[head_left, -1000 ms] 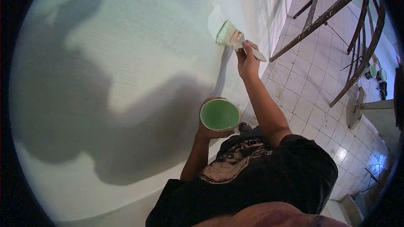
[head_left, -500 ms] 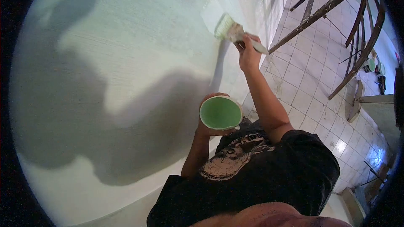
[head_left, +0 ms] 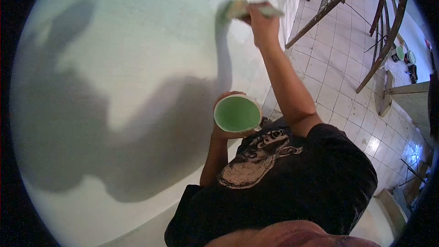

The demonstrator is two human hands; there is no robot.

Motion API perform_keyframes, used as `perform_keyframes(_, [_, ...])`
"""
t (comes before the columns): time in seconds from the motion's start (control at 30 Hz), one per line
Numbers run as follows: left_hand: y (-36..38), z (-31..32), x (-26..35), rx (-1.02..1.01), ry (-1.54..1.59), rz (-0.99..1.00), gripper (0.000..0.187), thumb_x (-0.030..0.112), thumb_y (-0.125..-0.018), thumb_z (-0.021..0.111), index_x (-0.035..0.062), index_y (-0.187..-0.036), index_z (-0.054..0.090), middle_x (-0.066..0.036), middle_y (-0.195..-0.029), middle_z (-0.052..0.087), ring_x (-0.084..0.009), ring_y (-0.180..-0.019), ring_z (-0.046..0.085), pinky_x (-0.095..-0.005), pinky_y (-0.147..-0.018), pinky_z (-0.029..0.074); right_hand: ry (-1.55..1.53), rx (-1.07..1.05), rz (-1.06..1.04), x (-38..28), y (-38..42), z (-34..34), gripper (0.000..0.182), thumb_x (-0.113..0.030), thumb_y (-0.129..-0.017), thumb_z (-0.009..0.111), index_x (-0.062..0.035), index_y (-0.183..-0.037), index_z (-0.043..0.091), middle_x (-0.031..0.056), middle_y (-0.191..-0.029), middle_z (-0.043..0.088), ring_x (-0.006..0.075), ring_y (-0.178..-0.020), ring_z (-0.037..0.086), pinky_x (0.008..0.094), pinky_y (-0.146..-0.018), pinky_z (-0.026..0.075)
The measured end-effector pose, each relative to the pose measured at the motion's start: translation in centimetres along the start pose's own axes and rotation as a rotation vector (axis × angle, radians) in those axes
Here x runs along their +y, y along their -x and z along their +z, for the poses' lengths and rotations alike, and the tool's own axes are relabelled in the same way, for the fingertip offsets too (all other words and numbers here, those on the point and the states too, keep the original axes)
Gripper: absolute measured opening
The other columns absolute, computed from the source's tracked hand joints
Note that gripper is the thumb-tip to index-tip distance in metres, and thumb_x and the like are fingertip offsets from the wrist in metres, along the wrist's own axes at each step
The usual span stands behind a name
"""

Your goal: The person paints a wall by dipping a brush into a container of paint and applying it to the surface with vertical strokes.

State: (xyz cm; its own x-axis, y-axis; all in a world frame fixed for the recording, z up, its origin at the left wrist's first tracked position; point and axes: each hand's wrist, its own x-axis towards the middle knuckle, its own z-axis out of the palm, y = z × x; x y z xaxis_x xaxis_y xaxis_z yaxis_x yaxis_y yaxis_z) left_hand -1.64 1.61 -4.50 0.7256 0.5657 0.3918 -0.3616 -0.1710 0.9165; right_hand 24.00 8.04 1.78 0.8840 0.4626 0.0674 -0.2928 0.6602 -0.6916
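Note:
My right hand (head_left: 264, 22) is closed round the handle of a wide paintbrush (head_left: 237, 10). The brush's bristles, slightly blurred, touch the pale green-white wall (head_left: 155, 55) near the top centre. Lower down, close to my shirt, my left hand (head_left: 220, 130) is wrapped round a round tub (head_left: 237, 113) whose inside is green. Its open mouth faces the camera, and part of that hand is hidden behind the tub. My shadow falls across the wall on the left.
A dark wooden ladder-like frame (head_left: 334, 7) stands at the upper right on the tiled floor (head_left: 329, 71). Small containers (head_left: 399, 54) lie beyond it at the far right. A pale board-like structure (head_left: 409, 90) juts in at the right edge.
My right hand and the brush have moved up and slightly left along the wall. The tub in my left hand sits slightly higher and further left in view.

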Motion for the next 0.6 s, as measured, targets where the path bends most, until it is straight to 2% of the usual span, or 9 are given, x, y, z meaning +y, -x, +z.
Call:
perform_keyframes(0.07, [-0.4, -0.2, 0.6, -0.039, 0.014, 0.038, 0.113, 0.021, -0.042, 0.092, 0.0113, -0.135, 0.028, -0.019, -0.125, 0.045, -0.03, -0.114, 0.048, -0.0423, -0.09, 0.046, 0.108, -0.03, -0.13, -1.8, -1.6, 2.1, 0.009, -0.006, -0.08, 0.061, 0.0005, -0.079, 0.055, 0.0104, -0.075, 0.06, 0.0168, -0.073, 0.062, 0.0336, -0.068, 0.057])
perform_keyframes(0.17, [-0.8, -0.5, 0.9, -0.11, -0.014, 0.11, 0.115, 0.022, -0.042, 0.092, 0.012, -0.136, 0.026, -0.02, -0.126, 0.045, -0.0306, -0.115, 0.047, -0.0432, -0.091, 0.046, -0.274, -0.142, -0.045, -5.0, -1.2, 3.3, 0.014, -0.005, -0.081, 0.059, 0.0013, -0.09, 0.05, 0.0131, -0.087, 0.059, 0.0232, -0.079, 0.062, 0.0382, -0.076, 0.056])
perform_keyframes(0.23, [-1.1, -0.5, 0.9, -0.148, -0.058, 0.143, 0.115, 0.022, -0.042, 0.092, 0.0123, -0.136, 0.026, -0.019, -0.126, 0.045, -0.0305, -0.115, 0.047, -0.0434, -0.091, 0.045, -0.302, -0.153, -0.005, -3.5, -0.8, 2.2, 0.017, -0.006, -0.082, 0.059, 0.0012, -0.093, 0.048, 0.0139, -0.09, 0.058, 0.0245, -0.082, 0.062, 0.0391, -0.078, 0.055])
perform_keyframes(0.33, [-0.7, -0.7, 1.2, -0.1, 0.029, 0.139, 0.113, 0.023, -0.042, 0.092, 0.0122, -0.135, 0.03, -0.019, -0.123, 0.047, -0.0307, -0.113, 0.049, -0.0426, -0.089, 0.047, -0.293, -0.099, 0.093, 1.6, 0.2, -1.8, 0.02, -0.006, -0.083, 0.059, 0.0006, -0.097, 0.045, 0.0148, -0.095, 0.057, 0.0254, -0.087, 0.061, 0.0405, -0.079, 0.055])
perform_keyframes(0.4, [-1.2, -1.5, 2.6, -0.215, -0.245, 0.09, 0.107, 0.026, -0.041, 0.092, 0.0104, -0.131, 0.036, -0.019, -0.118, 0.052, -0.0304, -0.109, 0.053, -0.0417, -0.086, 0.049, -0.223, -0.01, 0.176, 5.8, 1.1, -5.9, 0.02, -0.007, -0.084, 0.059, -0.0002, -0.097, 0.046, 0.0147, -0.095, 0.057, 0.0248, -0.088, 0.061, 0.0411, -0.08, 0.055])
perform_keyframes(0.43, [-0.8, -1.0, 2.2, -0.21, -0.244, 0.082, 0.107, 0.026, -0.041, 0.092, 0.0104, -0.131, 0.036, -0.019, -0.118, 0.052, -0.0304, -0.109, 0.053, -0.0417, -0.086, 0.049, -0.195, 0.022, 0.208, 7.8, 1.4, -8.4, 0.019, -0.007, -0.083, 0.059, -0.0004, -0.096, 0.047, 0.0146, -0.096, 0.057, 0.0245, -0.087, 0.061, 0.0412, -0.079, 0.055])
perform_keyframes(0.5, [0.0, 0.6, 1.7, 0.075, 0.055, 0.143, 0.1, 0.029, -0.042, 0.092, 0.0074, -0.126, 0.042, -0.019, -0.113, 0.055, -0.0296, -0.104, 0.057, -0.0405, -0.085, 0.05, -0.073, 0.096, 0.232, 11.8, 1.8, -13.2, 0.015, -0.009, -0.083, 0.061, -0.0014, -0.091, 0.051, 0.0121, -0.091, 0.058, 0.0203, -0.083, 0.06, 0.0379, -0.077, 0.055])
perform_keyframes(0.53, [-0.2, 0.6, 2.1, 0.072, 0.053, 0.135, 0.1, 0.029, -0.042, 0.092, 0.0074, -0.126, 0.042, -0.019, -0.113, 0.055, -0.0296, -0.104, 0.057, -0.0405, -0.085, 0.05, -0.075, 0.103, 0.236, 14.3, 1.9, -15.9, 0.015, -0.009, -0.083, 0.061, -0.0014, -0.091, 0.051, 0.0121, -0.091, 0.058, 0.0203, -0.083, 0.06, 0.0379, -0.077, 0.055])
perform_keyframes(0.6, [-0.8, 0.3, 3.1, -0.059, -0.157, 0.165, 0.1, 0.03, -0.041, 0.092, 0.0055, -0.124, 0.043, -0.021, -0.112, 0.056, -0.0298, -0.103, 0.058, -0.0404, -0.086, 0.05, 0.258, 0.194, 0.253, 19.1, 2.2, -21.2, 0.012, -0.011, -0.082, 0.063, -0.0026, -0.084, 0.055, 0.008, -0.082, 0.059, 0.0156, -0.076, 0.059, 0.0322, -0.071, 0.054])
